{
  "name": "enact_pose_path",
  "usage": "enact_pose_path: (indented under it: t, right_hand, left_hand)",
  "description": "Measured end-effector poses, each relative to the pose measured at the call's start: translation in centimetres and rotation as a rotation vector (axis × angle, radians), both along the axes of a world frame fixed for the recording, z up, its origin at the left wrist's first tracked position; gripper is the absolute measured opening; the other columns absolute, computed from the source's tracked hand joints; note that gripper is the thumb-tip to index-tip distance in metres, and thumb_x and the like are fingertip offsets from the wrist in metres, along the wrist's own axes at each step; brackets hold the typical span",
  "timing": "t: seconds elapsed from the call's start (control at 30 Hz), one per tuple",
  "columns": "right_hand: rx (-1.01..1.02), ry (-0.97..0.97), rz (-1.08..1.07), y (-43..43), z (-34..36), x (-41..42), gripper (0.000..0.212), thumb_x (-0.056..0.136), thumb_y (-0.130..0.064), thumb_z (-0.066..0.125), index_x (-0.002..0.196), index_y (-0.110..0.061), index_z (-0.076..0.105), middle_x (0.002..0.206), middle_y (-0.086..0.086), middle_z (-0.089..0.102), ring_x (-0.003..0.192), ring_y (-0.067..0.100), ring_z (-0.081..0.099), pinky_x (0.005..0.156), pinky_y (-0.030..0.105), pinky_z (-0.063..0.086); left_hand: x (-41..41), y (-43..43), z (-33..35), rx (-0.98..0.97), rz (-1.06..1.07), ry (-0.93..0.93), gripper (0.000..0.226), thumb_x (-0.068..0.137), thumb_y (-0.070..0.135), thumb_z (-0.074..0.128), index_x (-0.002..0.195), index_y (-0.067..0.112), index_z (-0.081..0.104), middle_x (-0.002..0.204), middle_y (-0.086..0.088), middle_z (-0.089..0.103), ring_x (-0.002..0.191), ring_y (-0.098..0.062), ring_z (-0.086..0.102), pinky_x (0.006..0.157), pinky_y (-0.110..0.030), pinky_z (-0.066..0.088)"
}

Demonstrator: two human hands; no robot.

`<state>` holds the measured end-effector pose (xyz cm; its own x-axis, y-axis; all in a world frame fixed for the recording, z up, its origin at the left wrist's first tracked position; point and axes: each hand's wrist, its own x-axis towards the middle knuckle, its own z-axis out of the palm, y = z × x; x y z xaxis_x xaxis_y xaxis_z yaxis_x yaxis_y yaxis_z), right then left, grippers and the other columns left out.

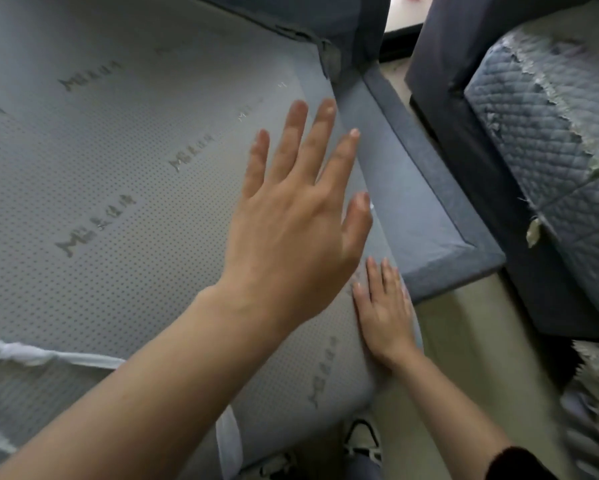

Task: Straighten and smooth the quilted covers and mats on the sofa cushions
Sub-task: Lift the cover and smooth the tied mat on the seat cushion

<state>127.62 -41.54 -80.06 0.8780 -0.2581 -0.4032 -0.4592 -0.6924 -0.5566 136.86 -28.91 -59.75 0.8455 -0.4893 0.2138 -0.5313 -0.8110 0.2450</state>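
Fingers on my left hand (291,216) are straight and fanned apart, thumb out to the side, the palm facing down over the grey dotted mat (118,168); I cannot tell whether it touches the fabric or hangs just above it. My right hand (384,317) lies flat lower down, fingers straight and close together, pressing on the mat's right edge near its front corner, with a black sleeve (519,462) on the forearm. The mat covers the sofa seat across the left and middle of my view, printed with rows of small grey logos, and its right edge runs alongside a bare strip of blue-grey sofa frame (429,209). A white strap (48,355) crosses the mat's near left part, bunched at one spot. Past the gap on the right sits a second seat under a blue quilted cover (533,109), with a ragged pale trim (583,143) running crookedly across it. Beige floor (464,358) shows between the two seats, and a shoe (362,441) is visible below the mat's front edge.
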Motion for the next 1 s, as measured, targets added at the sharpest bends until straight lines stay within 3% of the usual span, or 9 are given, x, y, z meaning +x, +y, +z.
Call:
enact_pose_path:
  t: [0.13,0.2,0.3,0.47,0.6,0.7,0.83,0.93,1.0]
  right_hand:
    - [0.257,0.050,-0.112,-5.5,5.7,4.2,0.053,0.101,-0.027,0.042,0.149,-0.011,0.028,0.157,0.006,0.025,0.145,0.016,0.021,0.116,0.028,0.014]
    - [0.250,-0.256,-0.426,-7.8,10.0,5.3,0.045,0.100,-0.019,0.041,0.144,-0.010,0.039,0.149,0.003,0.041,0.137,0.013,0.037,0.112,0.027,0.025]
    - [0.254,-0.734,-0.719,-5.1,10.6,2.8,0.047,0.098,-0.018,0.034,0.144,-0.007,0.038,0.146,0.006,0.042,0.135,0.011,0.039,0.114,0.026,0.030]
    - [0.019,0.007,-0.004,2.4,1.6,-4.0,0.059,0.095,-0.058,0.014,0.148,-0.039,-0.004,0.161,-0.002,-0.005,0.147,0.012,-0.009,0.117,0.036,-0.009]
    - [0.266,0.206,-0.002,-3.2,8.4,1.7,0.049,0.100,-0.029,0.044,0.145,-0.011,0.036,0.155,0.011,0.028,0.139,0.020,0.031,0.108,0.028,0.025]
    - [0.262,-0.215,-0.281,-4.0,16.6,6.1,0.044,0.100,-0.022,0.042,0.143,-0.012,0.041,0.149,0.003,0.041,0.134,0.015,0.040,0.110,0.028,0.032]
    - [0.342,-0.966,-0.616,0.6,20.4,5.1,0.047,0.100,-0.017,0.035,0.145,-0.006,0.035,0.150,0.002,0.036,0.140,0.012,0.031,0.116,0.029,0.026]
    - [0.190,-0.576,-0.103,9.5,12.7,-1.3,0.059,0.096,-0.046,0.022,0.151,-0.027,0.010,0.159,-0.009,0.000,0.147,0.011,0.001,0.119,0.047,0.011]
    - [0.045,-0.287,0.200,11.6,8.4,-4.9,0.065,0.091,-0.056,0.015,0.151,-0.033,0.004,0.157,-0.015,-0.009,0.147,0.008,-0.005,0.120,0.042,0.000]
  left_hand:
    - [-3.7,2.6,-4.4,0.296,-0.079,0.207,0.059,0.099,0.040,0.013,0.154,0.017,0.011,0.162,-0.007,0.001,0.147,-0.021,-0.012,0.118,-0.040,-0.011]
    - [-5.3,4.2,-7.5,0.553,-0.131,0.401,0.060,0.098,0.041,0.003,0.153,0.017,-0.006,0.162,-0.006,-0.010,0.144,-0.020,-0.022,0.113,-0.040,-0.019]
    - [-4.8,3.7,-7.1,0.557,-0.100,0.444,0.057,0.103,0.039,0.011,0.154,0.019,-0.003,0.162,-0.004,-0.011,0.147,-0.020,-0.016,0.115,-0.040,-0.016]
    - [-3.2,3.2,-0.3,0.085,-0.020,0.025,0.059,0.097,0.039,0.027,0.152,0.018,0.025,0.161,-0.006,0.012,0.149,-0.022,0.002,0.119,-0.044,-0.001]
    - [-5.2,7.9,-0.4,0.223,0.129,0.103,0.059,0.096,0.039,0.026,0.149,0.016,0.032,0.159,-0.007,0.019,0.149,-0.025,0.008,0.119,-0.044,0.001]
    - [-7.6,10.8,-3.9,0.570,0.081,0.350,0.068,0.093,0.046,0.008,0.151,0.017,0.027,0.159,-0.007,0.018,0.148,-0.026,0.005,0.117,-0.046,-0.003]
    - [-6.3,10.2,-1.5,0.425,0.144,0.290,0.074,0.088,0.043,-0.006,0.154,0.019,0.017,0.162,-0.004,0.001,0.148,-0.021,-0.008,0.114,-0.039,-0.016]
    - [-5.4,10.3,3.8,0.188,0.189,0.061,0.061,0.096,0.040,0.018,0.151,0.016,0.027,0.161,-0.006,0.011,0.149,-0.022,0.001,0.117,-0.039,-0.008]
    - [-5.2,10.9,6.4,0.123,0.168,-0.053,0.060,0.096,0.040,0.026,0.151,0.016,0.027,0.161,-0.005,0.011,0.149,-0.021,0.001,0.118,-0.039,-0.007]
